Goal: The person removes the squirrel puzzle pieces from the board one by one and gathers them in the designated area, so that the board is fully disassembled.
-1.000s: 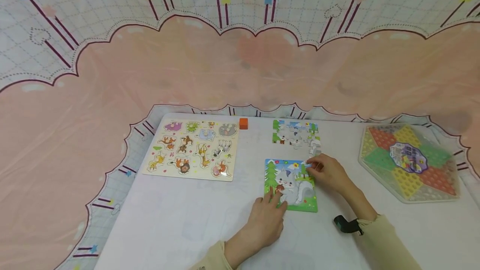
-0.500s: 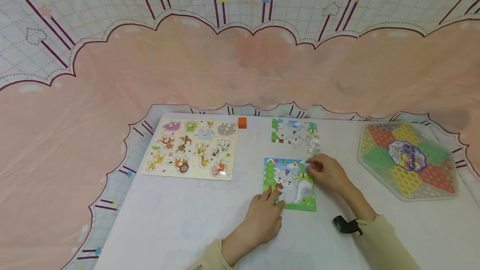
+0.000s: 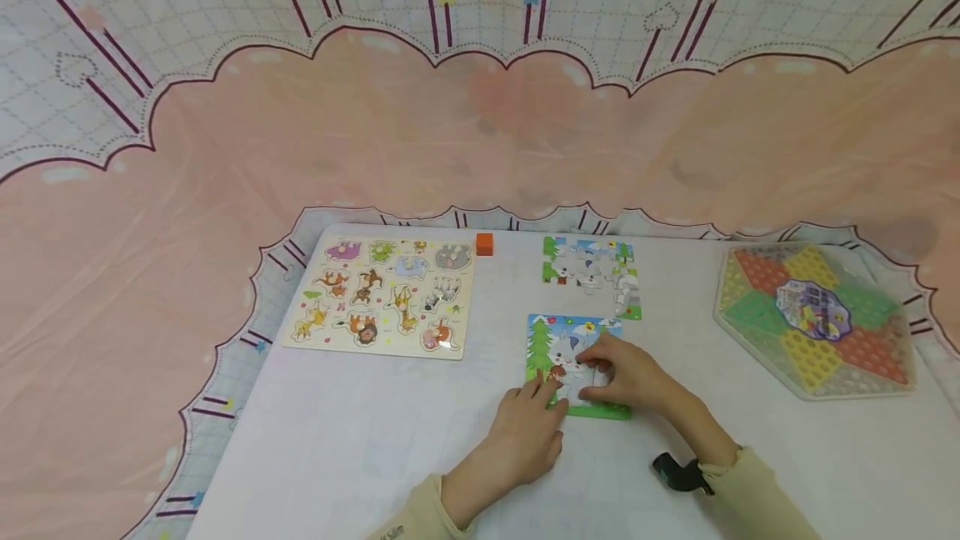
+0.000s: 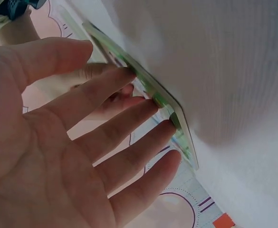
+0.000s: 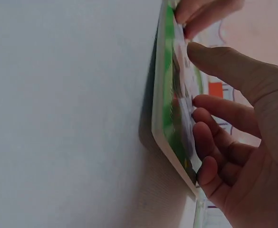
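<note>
A squirrel jigsaw puzzle (image 3: 538, 348) in a square green-bordered tray lies on the white table near the middle of the head view. My left hand (image 3: 525, 436) reaches over its lower left part with straight fingers. In the left wrist view those fingertips (image 4: 165, 126) touch the puzzle's face near the edge, thumb raised away. Over the right half of the picture is my right hand (image 3: 630, 377), thumb and forefinger spread apart and covering the squirrel's tail. The right wrist view shows its fingers (image 5: 224, 111) at the picture surface, with nothing visible between them.
Behind the puzzle lie several jigsaw pieces (image 3: 553, 249) of a similar squirrel scene. An animal peg board (image 3: 386, 340) is at the left, an orange cube (image 3: 484, 244) near the back edge. A hexagonal Chinese checkers box (image 3: 817, 319) sits at the right.
My right hand has moved from the puzzle's upper right corner left and down onto the picture, its thumb and forefinger now spread. My left hand has stayed in place.
</note>
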A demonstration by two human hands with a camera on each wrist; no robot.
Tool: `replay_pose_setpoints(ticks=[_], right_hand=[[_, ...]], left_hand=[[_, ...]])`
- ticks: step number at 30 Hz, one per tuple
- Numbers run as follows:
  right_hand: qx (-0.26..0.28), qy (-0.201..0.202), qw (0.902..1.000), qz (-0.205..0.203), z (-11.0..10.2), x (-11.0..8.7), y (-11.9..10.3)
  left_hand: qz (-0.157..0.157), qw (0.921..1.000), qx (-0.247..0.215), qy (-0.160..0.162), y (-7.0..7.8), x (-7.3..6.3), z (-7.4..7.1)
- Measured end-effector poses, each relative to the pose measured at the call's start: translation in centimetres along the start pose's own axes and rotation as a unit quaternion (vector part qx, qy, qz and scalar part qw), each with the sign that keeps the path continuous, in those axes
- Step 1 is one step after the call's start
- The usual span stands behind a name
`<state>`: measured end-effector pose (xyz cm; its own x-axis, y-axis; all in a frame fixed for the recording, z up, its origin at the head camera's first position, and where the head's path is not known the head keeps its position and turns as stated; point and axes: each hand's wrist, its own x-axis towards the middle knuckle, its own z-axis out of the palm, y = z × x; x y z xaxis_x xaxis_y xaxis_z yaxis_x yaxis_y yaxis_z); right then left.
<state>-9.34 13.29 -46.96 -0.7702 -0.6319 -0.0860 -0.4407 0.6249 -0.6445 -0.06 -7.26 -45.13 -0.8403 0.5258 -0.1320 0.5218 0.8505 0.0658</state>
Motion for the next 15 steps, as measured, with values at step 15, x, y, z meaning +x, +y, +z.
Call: replay_pose_setpoints(ticks=[15], right_hand=[[0.047, 0.026, 0.9973, -0.051, 1.5, -0.9, 0.1]], left_hand=[[0.010, 0.9997, -0.015, 0.017, -0.3, -0.4, -0.4]])
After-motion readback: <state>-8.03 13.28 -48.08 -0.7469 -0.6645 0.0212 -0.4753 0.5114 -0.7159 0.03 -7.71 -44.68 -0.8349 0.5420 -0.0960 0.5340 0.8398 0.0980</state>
